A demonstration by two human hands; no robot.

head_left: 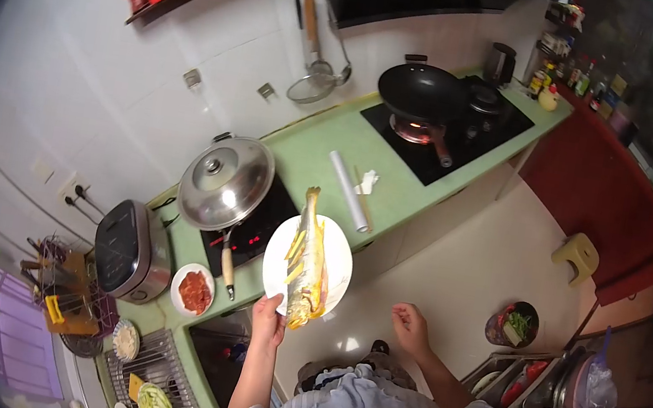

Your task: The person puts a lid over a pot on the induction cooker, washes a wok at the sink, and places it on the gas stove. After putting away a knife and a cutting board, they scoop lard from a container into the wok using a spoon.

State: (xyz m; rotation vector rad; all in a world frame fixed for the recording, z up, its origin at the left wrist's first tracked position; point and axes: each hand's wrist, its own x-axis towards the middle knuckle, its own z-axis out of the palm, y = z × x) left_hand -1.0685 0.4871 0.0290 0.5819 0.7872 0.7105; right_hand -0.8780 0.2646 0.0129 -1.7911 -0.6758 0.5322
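My left hand grips the near edge of a white oval plate, its fingers partly under the rim. On the plate lies a whole yellowish fish, its tail sticking out past the far rim, with yellow-green strips along one side. Over the floor to the right hovers my right hand, fingers curled in and nothing visible in them. Beyond the plate, a lidded steel pan stands on an induction cooktop. A black wok sits over a glowing burner on the far hob.
On the green counter lie a film roll and a crumpled white tissue. A bowl of red meat stands beside a rice cooker. A stool and a bin occupy the floor at right.
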